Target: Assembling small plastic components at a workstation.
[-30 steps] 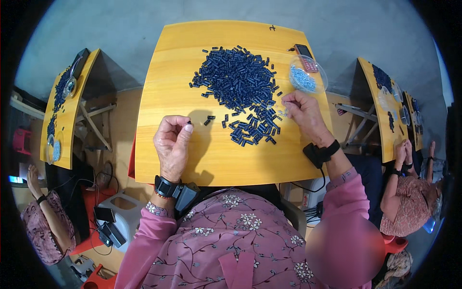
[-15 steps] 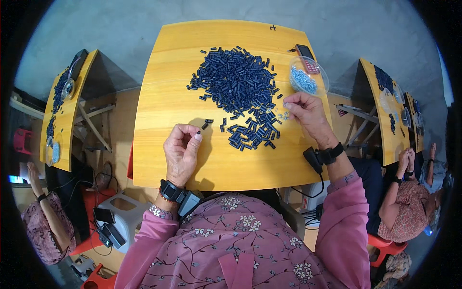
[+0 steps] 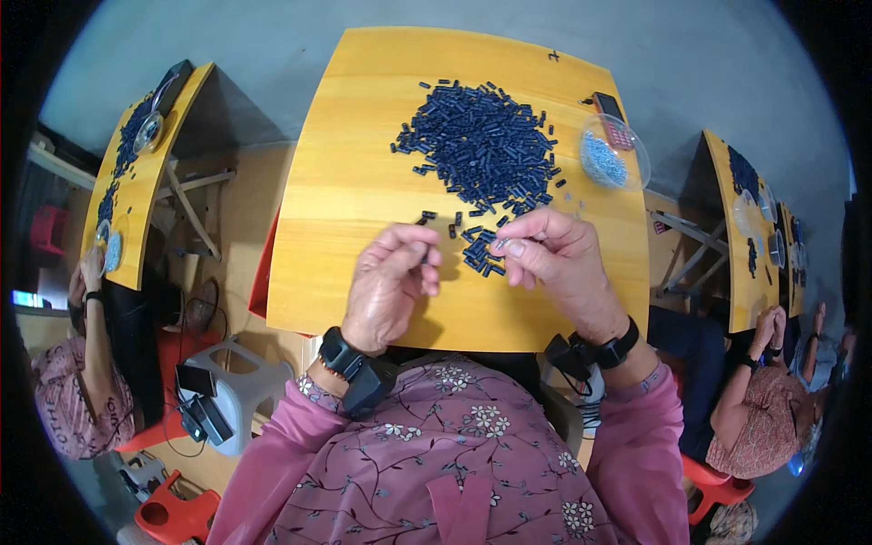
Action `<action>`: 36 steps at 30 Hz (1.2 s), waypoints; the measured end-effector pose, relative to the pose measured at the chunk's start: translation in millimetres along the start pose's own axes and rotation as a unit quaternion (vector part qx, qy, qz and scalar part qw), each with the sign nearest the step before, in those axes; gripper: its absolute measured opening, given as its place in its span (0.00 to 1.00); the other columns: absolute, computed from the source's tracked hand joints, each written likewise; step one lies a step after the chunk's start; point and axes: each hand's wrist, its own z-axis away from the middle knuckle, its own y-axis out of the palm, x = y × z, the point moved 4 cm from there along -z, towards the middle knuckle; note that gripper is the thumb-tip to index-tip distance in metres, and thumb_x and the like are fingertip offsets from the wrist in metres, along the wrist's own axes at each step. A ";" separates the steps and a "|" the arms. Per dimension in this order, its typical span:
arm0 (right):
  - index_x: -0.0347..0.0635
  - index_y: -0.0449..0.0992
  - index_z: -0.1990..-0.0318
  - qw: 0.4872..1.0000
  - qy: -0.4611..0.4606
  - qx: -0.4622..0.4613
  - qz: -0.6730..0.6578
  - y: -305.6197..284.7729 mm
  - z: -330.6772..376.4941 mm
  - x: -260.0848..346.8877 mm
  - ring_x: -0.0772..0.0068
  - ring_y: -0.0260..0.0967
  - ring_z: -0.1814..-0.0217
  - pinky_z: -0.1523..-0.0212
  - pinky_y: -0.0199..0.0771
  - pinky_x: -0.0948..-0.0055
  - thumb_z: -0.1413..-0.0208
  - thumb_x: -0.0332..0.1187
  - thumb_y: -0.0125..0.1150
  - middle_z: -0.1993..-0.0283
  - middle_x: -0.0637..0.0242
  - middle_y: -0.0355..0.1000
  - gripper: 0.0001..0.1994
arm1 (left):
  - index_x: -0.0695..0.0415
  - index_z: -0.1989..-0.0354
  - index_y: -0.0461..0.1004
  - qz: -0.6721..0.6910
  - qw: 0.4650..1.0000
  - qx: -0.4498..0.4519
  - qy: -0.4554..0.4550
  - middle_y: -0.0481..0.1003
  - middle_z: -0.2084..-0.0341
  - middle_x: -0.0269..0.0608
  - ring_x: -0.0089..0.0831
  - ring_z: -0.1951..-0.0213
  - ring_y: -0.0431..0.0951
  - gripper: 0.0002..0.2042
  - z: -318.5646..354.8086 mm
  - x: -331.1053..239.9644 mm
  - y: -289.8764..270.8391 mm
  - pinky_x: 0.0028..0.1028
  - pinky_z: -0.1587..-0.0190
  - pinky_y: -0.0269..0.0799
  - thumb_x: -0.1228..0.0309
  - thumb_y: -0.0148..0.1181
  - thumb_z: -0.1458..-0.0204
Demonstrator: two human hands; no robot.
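My left hand [image 3: 386,283] is closed in a pinch over the near middle of the table, with a small black tube-like piece mostly hidden between thumb and fingers. Facing it, my right hand [image 3: 561,265] pinches a tiny silvery piece, too small to name, at its fingertips. The two hands are apart. Just beyond them lies a big heap of black tube-like pieces [image 3: 481,141], and a smaller cluster of the same pieces [image 3: 481,254] sits between my hands, partly covered by my right fingers. A few loose small pale pieces lie right of the heap.
At the table's far right, a clear round bowl [image 3: 639,154] holds small light-blue pieces [image 3: 601,162]. A dark-and-red phone-like device [image 3: 613,118] lies partly behind it. On both sides, other people sit at similar tables [image 3: 136,218]. A grey stool [image 3: 241,400] stands at my left.
My hands have come closer together; the right moved left and nearer from beside the bowl, carrying the tiny silvery piece. The whole view has shifted slightly.
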 end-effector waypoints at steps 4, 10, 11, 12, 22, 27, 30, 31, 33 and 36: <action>0.37 0.78 0.58 1.000 0.005 0.010 -0.007 21.3 4.2 -12.8 0.86 0.71 0.74 0.78 0.67 0.86 0.41 0.24 0.60 0.70 0.70 0.77 0.05 | 0.60 0.57 0.73 0.032 0.994 0.028 -0.097 0.75 0.69 0.38 0.20 0.75 0.73 0.06 11.5 10.1 10.9 0.20 0.75 0.70 0.72 0.55 0.39; 0.36 0.78 0.58 1.000 -0.021 0.016 0.000 42.2 10.8 -25.4 0.86 0.71 0.72 0.76 0.67 0.86 0.41 0.24 0.59 0.68 0.70 0.76 0.05 | 0.59 0.58 0.72 -0.028 0.999 0.045 0.001 0.75 0.72 0.35 0.15 0.80 0.68 0.06 28.1 7.7 18.2 0.16 0.78 0.64 0.76 0.60 0.42; 0.36 0.78 0.58 0.999 -0.028 0.023 0.002 44.9 12.0 -25.9 0.85 0.71 0.71 0.75 0.68 0.86 0.41 0.23 0.58 0.67 0.70 0.76 0.05 | 0.59 0.58 0.72 -0.042 0.998 0.041 0.020 0.75 0.73 0.35 0.15 0.80 0.68 0.06 30.5 7.0 17.9 0.16 0.79 0.63 0.76 0.60 0.42; 0.36 0.78 0.58 0.999 -0.030 0.024 0.002 47.4 13.8 -26.6 0.85 0.71 0.71 0.75 0.68 0.86 0.41 0.23 0.58 0.67 0.70 0.76 0.05 | 0.59 0.58 0.72 -0.043 0.998 0.041 0.022 0.75 0.73 0.35 0.15 0.80 0.68 0.06 33.3 6.9 17.6 0.16 0.79 0.63 0.76 0.60 0.42; 0.33 0.75 0.59 0.995 -0.060 -0.006 -0.076 57.5 42.2 -14.4 0.80 0.74 0.69 0.72 0.75 0.82 0.41 0.22 0.58 0.66 0.65 0.75 0.04 | 0.59 0.66 0.72 -0.255 0.947 0.025 0.195 0.72 0.73 0.29 0.13 0.75 0.66 0.05 57.6 -4.2 27.1 0.16 0.74 0.62 0.76 0.63 0.45; 0.32 0.75 0.61 0.996 -0.079 0.000 -0.035 58.1 52.6 -10.8 0.79 0.74 0.71 0.72 0.76 0.81 0.41 0.22 0.59 0.67 0.64 0.75 0.03 | 0.60 0.67 0.72 -0.306 0.916 0.050 0.255 0.72 0.73 0.29 0.14 0.71 0.67 0.05 66.1 -5.2 31.7 0.17 0.71 0.63 0.77 0.64 0.46; 0.33 0.75 0.62 0.995 -0.096 0.011 -0.006 59.0 59.5 -6.1 0.80 0.74 0.71 0.72 0.76 0.81 0.40 0.23 0.59 0.68 0.65 0.76 0.02 | 0.60 0.67 0.73 -0.295 0.922 0.050 0.245 0.72 0.74 0.29 0.13 0.72 0.67 0.05 72.0 -4.8 32.3 0.16 0.72 0.62 0.76 0.65 0.46; 0.33 0.74 0.62 0.994 -0.105 0.010 0.007 59.3 61.7 -4.5 0.80 0.74 0.71 0.71 0.76 0.81 0.40 0.23 0.59 0.68 0.65 0.76 0.02 | 0.59 0.67 0.73 -0.293 0.930 0.042 0.219 0.72 0.75 0.29 0.12 0.74 0.66 0.05 73.9 -5.1 33.6 0.15 0.74 0.61 0.75 0.64 0.45; 0.34 0.74 0.62 0.993 -0.117 0.009 0.021 60.2 67.0 -1.0 0.80 0.74 0.71 0.70 0.76 0.81 0.40 0.23 0.58 0.68 0.65 0.76 0.02 | 0.59 0.66 0.73 -0.292 0.935 0.038 0.196 0.72 0.75 0.28 0.12 0.76 0.65 0.05 77.8 -5.5 34.2 0.15 0.76 0.60 0.74 0.64 0.45; 0.35 0.74 0.61 0.989 -0.138 0.003 0.055 60.9 77.1 4.1 0.80 0.74 0.70 0.69 0.76 0.81 0.40 0.22 0.58 0.68 0.66 0.75 0.02 | 0.59 0.65 0.74 -0.150 0.984 0.072 0.062 0.71 0.77 0.28 0.11 0.79 0.63 0.05 80.0 3.7 32.4 0.14 0.81 0.55 0.72 0.62 0.43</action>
